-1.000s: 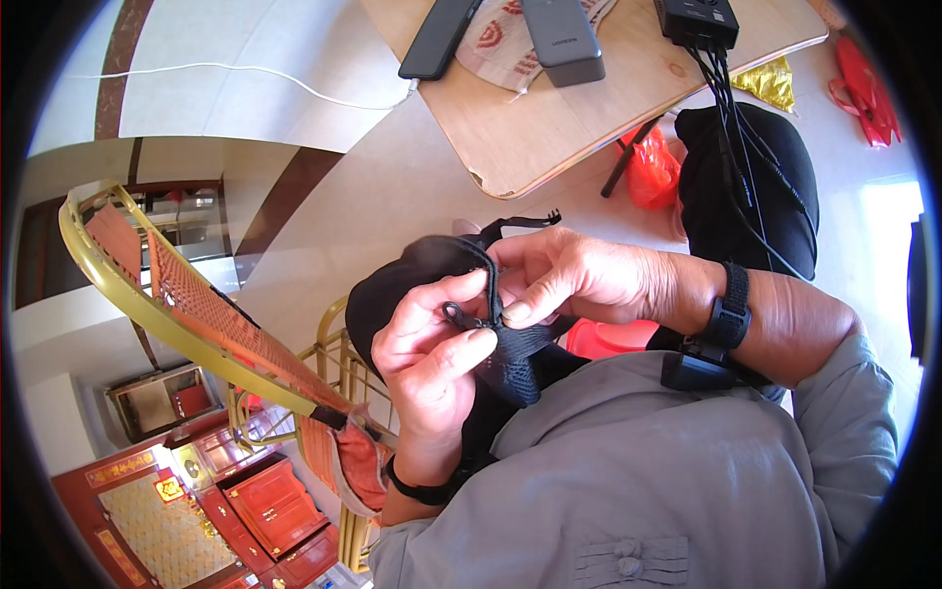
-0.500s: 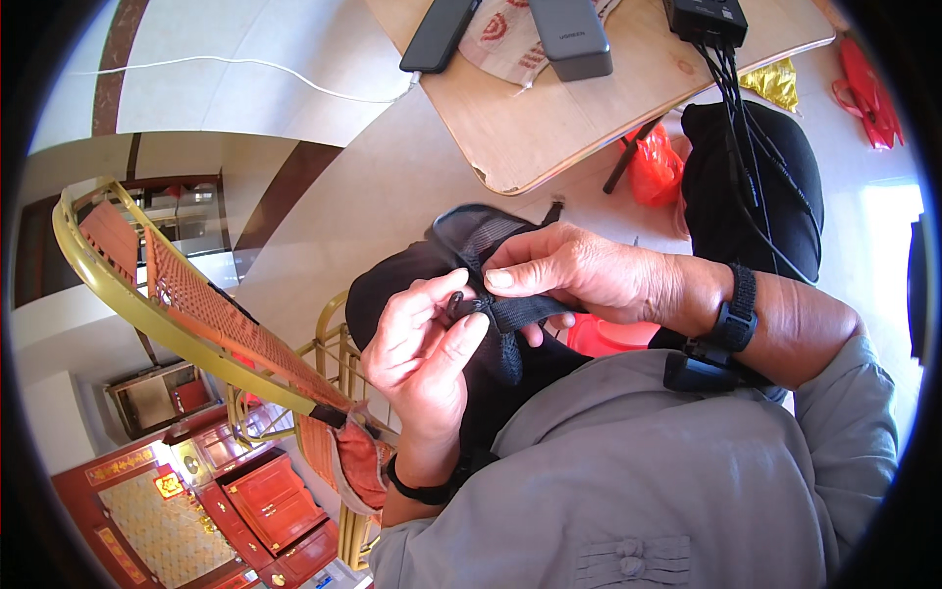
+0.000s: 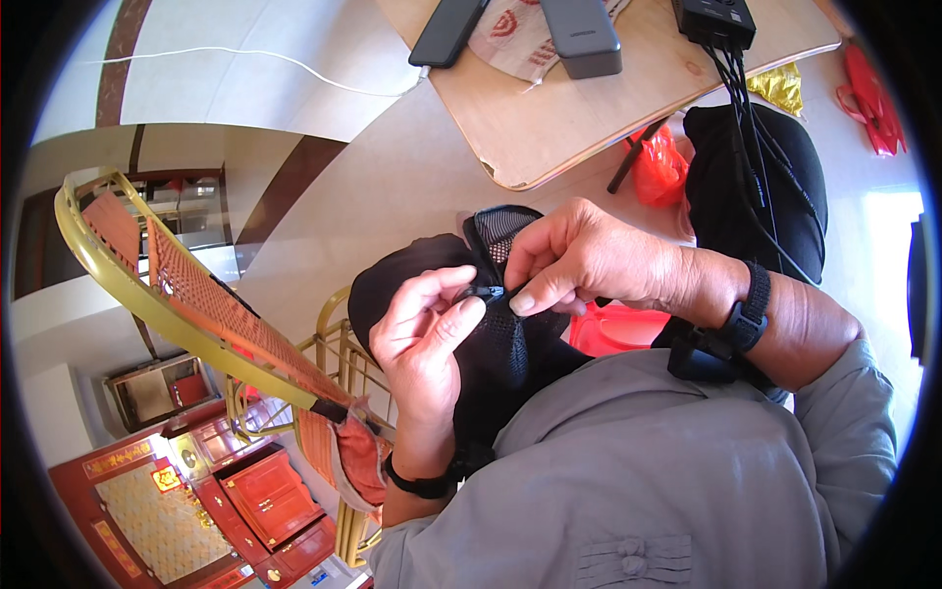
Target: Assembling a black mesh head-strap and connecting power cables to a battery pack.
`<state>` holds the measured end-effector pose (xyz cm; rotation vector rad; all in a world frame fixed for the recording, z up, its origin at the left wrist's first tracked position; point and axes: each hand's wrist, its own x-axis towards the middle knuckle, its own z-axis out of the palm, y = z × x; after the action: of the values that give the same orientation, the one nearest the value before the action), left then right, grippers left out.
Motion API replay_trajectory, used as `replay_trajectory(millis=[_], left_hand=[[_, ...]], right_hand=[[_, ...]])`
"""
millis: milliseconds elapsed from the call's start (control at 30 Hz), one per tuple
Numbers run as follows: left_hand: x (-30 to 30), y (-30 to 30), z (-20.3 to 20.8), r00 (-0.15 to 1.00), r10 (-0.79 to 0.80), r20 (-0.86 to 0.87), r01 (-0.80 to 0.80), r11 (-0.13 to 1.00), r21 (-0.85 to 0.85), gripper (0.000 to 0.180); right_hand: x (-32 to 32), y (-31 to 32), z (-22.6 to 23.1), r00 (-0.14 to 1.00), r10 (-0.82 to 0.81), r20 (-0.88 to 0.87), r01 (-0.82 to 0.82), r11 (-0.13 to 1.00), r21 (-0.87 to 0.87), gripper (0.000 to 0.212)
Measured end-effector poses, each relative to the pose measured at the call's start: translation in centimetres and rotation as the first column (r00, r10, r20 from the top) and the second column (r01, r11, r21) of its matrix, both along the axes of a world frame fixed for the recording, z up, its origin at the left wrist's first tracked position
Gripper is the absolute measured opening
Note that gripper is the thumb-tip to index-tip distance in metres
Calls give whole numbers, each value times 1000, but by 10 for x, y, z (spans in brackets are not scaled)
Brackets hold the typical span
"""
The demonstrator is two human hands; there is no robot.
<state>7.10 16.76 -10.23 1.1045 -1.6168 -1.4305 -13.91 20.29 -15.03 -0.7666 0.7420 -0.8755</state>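
Over my lap lies a black mesh item (image 3: 508,346); its stiff-edged upper part stands up beyond my hands. My left hand (image 3: 420,344) is closed, pinching a small dark clip-like piece (image 3: 480,292) between thumb and index finger. What exactly this piece is, I cannot make out. Just to the right, my right hand (image 3: 579,265) has its thumb and fingers pressed together on the edge of the black mesh, close to the small piece. The two sets of fingertips are a short distance apart. My right fingers partly cover the mesh.
Ahead stands a wooden table (image 3: 530,137) with a phone (image 3: 448,34), a grey power bank (image 3: 583,44) and a black box (image 3: 714,20) trailing cables. A yellow-framed chair (image 3: 186,324) is on the left. Below the table hangs a red plastic bag (image 3: 659,169).
My right hand has turned and risen slightly, and the dark strap it held no longer shows stretched out. The small piece now points toward the right hand. My left hand stays nearly in place.
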Motion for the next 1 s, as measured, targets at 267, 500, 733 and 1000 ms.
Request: replay_trajectory(millis=[267,500,733,1000], left_hand=[[7,-9,-5,993,-113,-47,107,988,-107,15],[11,-14,-6,995,-97,22,99,980,-175,15],[18,-20,-4,981,-156,113,175,967,-184,19],[22,-18,-13,971,-156,-184,179,977,114,19]], right_hand=[[0,0,2,1000,3,6,-3,999,35,18],[-2,2,-2,995,-18,98,9,996,89,18],[-5,6,-3,986,-59,155,34,987,159,15],[-16,1,-6,971,-139,-193,120,987,-105,24]])
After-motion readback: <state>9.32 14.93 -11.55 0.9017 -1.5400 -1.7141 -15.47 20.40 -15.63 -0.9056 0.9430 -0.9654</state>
